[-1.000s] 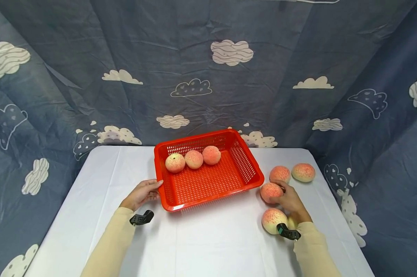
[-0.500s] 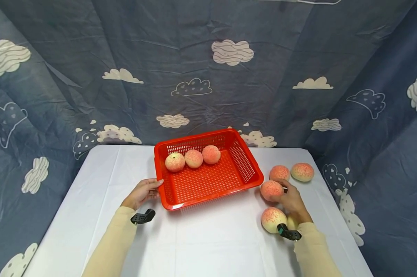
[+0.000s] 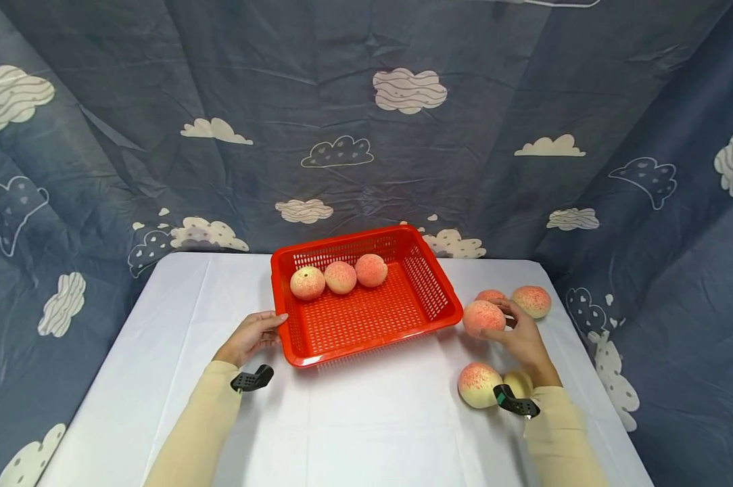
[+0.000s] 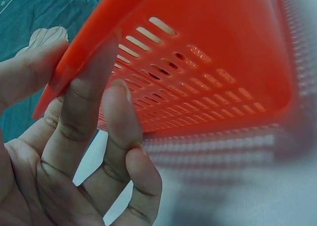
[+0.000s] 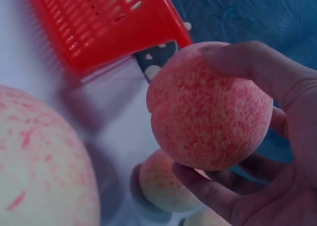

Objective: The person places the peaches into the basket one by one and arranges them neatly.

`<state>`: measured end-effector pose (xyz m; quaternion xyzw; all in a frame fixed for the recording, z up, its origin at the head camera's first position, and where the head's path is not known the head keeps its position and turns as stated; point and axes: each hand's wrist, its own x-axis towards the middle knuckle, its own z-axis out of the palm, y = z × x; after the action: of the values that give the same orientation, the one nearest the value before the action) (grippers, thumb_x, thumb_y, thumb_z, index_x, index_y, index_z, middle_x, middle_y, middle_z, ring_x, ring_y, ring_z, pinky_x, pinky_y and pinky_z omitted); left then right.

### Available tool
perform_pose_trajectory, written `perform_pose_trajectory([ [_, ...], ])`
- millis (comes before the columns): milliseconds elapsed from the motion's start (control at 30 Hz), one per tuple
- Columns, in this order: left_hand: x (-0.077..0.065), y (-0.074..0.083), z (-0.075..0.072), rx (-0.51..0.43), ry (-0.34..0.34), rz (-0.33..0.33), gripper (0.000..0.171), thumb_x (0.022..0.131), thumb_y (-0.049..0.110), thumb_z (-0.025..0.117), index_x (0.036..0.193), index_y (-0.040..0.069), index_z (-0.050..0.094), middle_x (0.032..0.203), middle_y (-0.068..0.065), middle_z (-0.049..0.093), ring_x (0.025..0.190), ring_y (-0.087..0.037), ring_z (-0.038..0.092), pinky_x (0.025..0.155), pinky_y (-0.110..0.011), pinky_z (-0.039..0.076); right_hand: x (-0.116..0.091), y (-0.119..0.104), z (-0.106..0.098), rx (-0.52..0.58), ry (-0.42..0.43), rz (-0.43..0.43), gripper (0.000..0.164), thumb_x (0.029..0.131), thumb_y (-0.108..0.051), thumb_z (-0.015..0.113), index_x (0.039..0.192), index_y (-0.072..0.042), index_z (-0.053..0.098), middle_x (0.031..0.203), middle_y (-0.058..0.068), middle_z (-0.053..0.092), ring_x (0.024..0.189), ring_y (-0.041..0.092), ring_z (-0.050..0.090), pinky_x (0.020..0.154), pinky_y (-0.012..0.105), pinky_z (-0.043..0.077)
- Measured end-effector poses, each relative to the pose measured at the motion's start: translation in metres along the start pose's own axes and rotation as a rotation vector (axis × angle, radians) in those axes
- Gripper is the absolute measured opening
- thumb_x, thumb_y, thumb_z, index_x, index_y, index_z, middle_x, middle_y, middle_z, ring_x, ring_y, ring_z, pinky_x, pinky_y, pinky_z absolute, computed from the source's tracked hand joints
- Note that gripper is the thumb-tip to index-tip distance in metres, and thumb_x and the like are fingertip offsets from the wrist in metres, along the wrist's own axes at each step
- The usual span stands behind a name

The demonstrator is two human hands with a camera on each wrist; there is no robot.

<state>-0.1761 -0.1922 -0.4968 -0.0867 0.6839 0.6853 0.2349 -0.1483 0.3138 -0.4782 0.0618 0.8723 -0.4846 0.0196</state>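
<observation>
My right hand (image 3: 521, 338) holds a pink speckled peach (image 5: 210, 107) between thumb and fingers, just off the right end of the red plastic basket (image 3: 366, 331). With the thumb over the rim and fingers beneath it, my left hand (image 3: 252, 338) grips the basket's left edge, as the left wrist view (image 4: 84, 112) shows close up. Inside the basket, a row of peaches lies along the back: a paler one (image 3: 308, 284), a middle one (image 3: 340, 278) and a pinker one (image 3: 371, 270).
Behind the right hand lie a partly hidden peach (image 3: 490, 295) and an oval peach (image 3: 531, 302). Nearer the front are a large pale peach (image 3: 479, 385) and a yellowish fruit (image 3: 517, 383), partly covered by the wrist camera. A cloud-print curtain (image 3: 366, 135) hangs behind the white table (image 3: 366, 433).
My right hand has lifted the peach and carried it slightly back and right, overlapping the peach behind it. The left hand and basket stay put.
</observation>
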Motion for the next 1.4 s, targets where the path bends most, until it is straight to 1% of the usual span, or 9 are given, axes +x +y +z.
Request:
perform_pose_trajectory([
  [100, -0.001, -0.001, -0.002, -0.009, 0.003, 0.003, 0.016, 0.096, 0.022, 0.059, 0.095, 0.006, 0.061, 0.074, 0.004, 0.065, 0.065, -0.011, 0.057, 0.071, -0.029, 0.049, 0.000, -0.005, -0.002, 0.010, 0.011, -0.029, 0.068, 0.081, -0.011, 0.077, 0.140, -0.006, 0.044, 0.135, 0.021, 0.045, 0.113, 0.034, 0.047, 0.083, 0.032, 0.043],
  [200, -0.002, -0.001, -0.003, -0.010, 0.006, 0.011, 0.021, 0.095, 0.023, 0.060, 0.099, 0.002, 0.061, 0.075, 0.004, 0.065, 0.066, -0.011, 0.057, 0.072, -0.030, 0.049, 0.001, -0.010, -0.003, 0.040, 0.025, -0.056, 0.067, 0.081, -0.010, 0.076, 0.140, -0.007, 0.045, 0.134, 0.018, 0.047, 0.110, 0.030, 0.048, 0.079, 0.023, 0.045],
  [300, -0.002, -0.001, -0.003, -0.009, 0.009, 0.015, 0.027, 0.096, 0.024, 0.060, 0.105, -0.002, 0.060, 0.076, 0.004, 0.065, 0.066, -0.011, 0.057, 0.072, -0.030, 0.050, 0.003, -0.018, -0.003, 0.042, 0.035, -0.062, 0.065, 0.081, -0.010, 0.076, 0.139, -0.007, 0.046, 0.133, 0.016, 0.047, 0.110, 0.030, 0.048, 0.078, 0.019, 0.045],
  [567, -0.003, -0.003, -0.001, -0.021, 0.013, 0.021, 0.029, 0.097, 0.022, 0.058, 0.108, -0.004, 0.058, 0.076, 0.004, 0.065, 0.065, -0.010, 0.057, 0.073, -0.030, 0.050, 0.020, -0.048, 0.001, 0.034, -0.002, -0.043, 0.070, 0.081, -0.014, 0.077, 0.141, -0.006, 0.041, 0.138, 0.021, 0.043, 0.118, 0.037, 0.046, 0.089, 0.037, 0.046],
  [833, -0.001, -0.005, -0.001, -0.028, 0.004, 0.026, 0.022, 0.096, 0.022, 0.059, 0.103, 0.001, 0.061, 0.076, 0.004, 0.065, 0.066, -0.011, 0.057, 0.071, -0.030, 0.049, 0.046, -0.072, 0.018, 0.019, -0.102, -0.105, 0.071, 0.078, -0.011, 0.078, 0.140, -0.006, 0.043, 0.138, 0.022, 0.044, 0.120, 0.040, 0.046, 0.095, 0.052, 0.043],
  [1033, 0.001, -0.004, 0.000, -0.033, 0.024, 0.016, 0.020, 0.097, 0.020, 0.058, 0.101, 0.001, 0.061, 0.075, 0.004, 0.065, 0.065, -0.011, 0.057, 0.070, -0.029, 0.049, 0.062, -0.088, 0.037, 0.060, -0.202, -0.136, 0.071, 0.078, -0.008, 0.078, 0.140, -0.005, 0.043, 0.138, 0.021, 0.043, 0.118, 0.039, 0.046, 0.089, 0.048, 0.050],
  [1167, 0.001, -0.002, 0.001, -0.034, 0.012, 0.016, 0.016, 0.097, 0.020, 0.058, 0.100, 0.005, 0.061, 0.076, 0.004, 0.065, 0.066, -0.010, 0.057, 0.070, -0.028, 0.049, 0.072, -0.096, 0.048, 0.039, -0.228, -0.114, 0.068, 0.077, -0.013, 0.080, 0.136, -0.011, 0.048, 0.135, 0.016, 0.048, 0.115, 0.036, 0.048, 0.088, 0.046, 0.050],
  [1300, 0.001, -0.002, 0.002, -0.026, 0.011, 0.020, 0.016, 0.096, 0.021, 0.058, 0.100, 0.006, 0.061, 0.076, 0.004, 0.064, 0.066, -0.010, 0.057, 0.071, -0.029, 0.049, 0.083, -0.105, 0.060, 0.003, -0.256, -0.148, 0.066, 0.074, -0.015, 0.083, 0.132, -0.012, 0.051, 0.130, 0.013, 0.052, 0.111, 0.034, 0.051, 0.088, 0.045, 0.050],
  [1400, 0.000, -0.003, 0.002, -0.022, 0.028, 0.010, 0.016, 0.096, 0.021, 0.059, 0.100, 0.006, 0.061, 0.076, 0.004, 0.064, 0.067, -0.011, 0.056, 0.072, -0.030, 0.049, 0.089, -0.112, 0.072, 0.012, -0.287, -0.201, 0.064, 0.074, -0.010, 0.083, 0.130, -0.008, 0.052, 0.128, 0.013, 0.052, 0.109, 0.034, 0.052, 0.087, 0.044, 0.050],
])
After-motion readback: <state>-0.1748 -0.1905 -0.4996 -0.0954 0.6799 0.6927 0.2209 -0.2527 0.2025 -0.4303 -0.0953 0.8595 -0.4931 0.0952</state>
